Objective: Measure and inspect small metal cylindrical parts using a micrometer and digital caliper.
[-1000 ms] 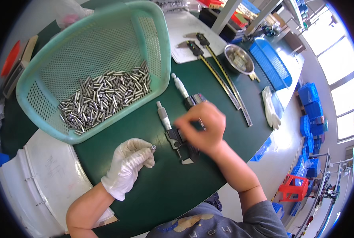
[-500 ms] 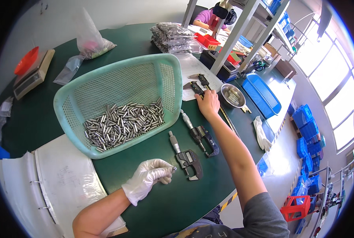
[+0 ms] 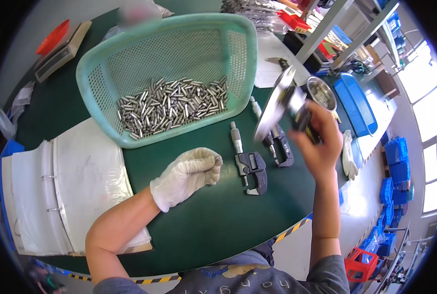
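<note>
Right of the basket, the bare right hand grips a blurred caliper, apparently by its body for control; well apart, the gloved left hand sits curled, anything inside hidden.

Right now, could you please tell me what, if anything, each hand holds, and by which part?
The right hand holds a blurred caliper by its dark body; whether the gloved left hand holds anything cannot be told.

The left grip wears a white cloth glove. The right grip is bare. Below both grips is a grey short-sleeved shirt with pale letters and a tan patch.
</note>
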Tool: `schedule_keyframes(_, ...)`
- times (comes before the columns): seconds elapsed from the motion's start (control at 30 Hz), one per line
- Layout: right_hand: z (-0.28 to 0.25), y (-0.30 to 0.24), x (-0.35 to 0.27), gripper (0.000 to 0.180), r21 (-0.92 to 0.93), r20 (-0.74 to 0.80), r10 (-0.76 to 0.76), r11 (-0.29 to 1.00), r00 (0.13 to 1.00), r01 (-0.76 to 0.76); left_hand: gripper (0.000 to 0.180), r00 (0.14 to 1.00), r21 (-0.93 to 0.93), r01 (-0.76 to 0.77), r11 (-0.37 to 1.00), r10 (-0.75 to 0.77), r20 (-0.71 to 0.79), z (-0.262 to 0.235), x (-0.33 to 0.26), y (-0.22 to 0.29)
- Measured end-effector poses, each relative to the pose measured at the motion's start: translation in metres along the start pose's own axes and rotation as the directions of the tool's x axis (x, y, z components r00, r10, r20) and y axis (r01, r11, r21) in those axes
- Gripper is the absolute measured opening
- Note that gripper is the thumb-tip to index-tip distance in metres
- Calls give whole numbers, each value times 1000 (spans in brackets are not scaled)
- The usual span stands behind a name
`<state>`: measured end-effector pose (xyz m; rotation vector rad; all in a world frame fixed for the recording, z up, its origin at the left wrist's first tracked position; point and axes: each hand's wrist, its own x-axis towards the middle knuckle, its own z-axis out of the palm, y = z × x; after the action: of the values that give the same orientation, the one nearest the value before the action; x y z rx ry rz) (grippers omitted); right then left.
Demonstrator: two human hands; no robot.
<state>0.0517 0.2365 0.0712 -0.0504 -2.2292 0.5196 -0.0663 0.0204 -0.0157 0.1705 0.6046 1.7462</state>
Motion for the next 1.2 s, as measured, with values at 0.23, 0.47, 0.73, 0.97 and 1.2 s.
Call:
schedule_keyframes(0.23,10,-8,-47,45,11,174,114,993,978,-118,11,995,73,56,996,-61,73,4,0,-5)
schedule_keyframes(0.47,21,-4,-58,39,22,244,118,992,963,-127,13,996,114,59,992,-66,57,5,-1,-4)
schedule_keyframes(0.73,21,-5,-60,41,27,294,119,991,949,-132,19,991,153,80,985,-94,90,1,-1,-8)
schedule_keyframes(0.97,23,-4,-60,36,8,303,107,993,947,-114,35,994,158,64,985,-76,73,3,-4,-8)
schedule_keyframes(1.2,23,-2,-60,34,1,294,120,992,948,-125,41,992,187,81,979,-97,82,5,-3,-9)
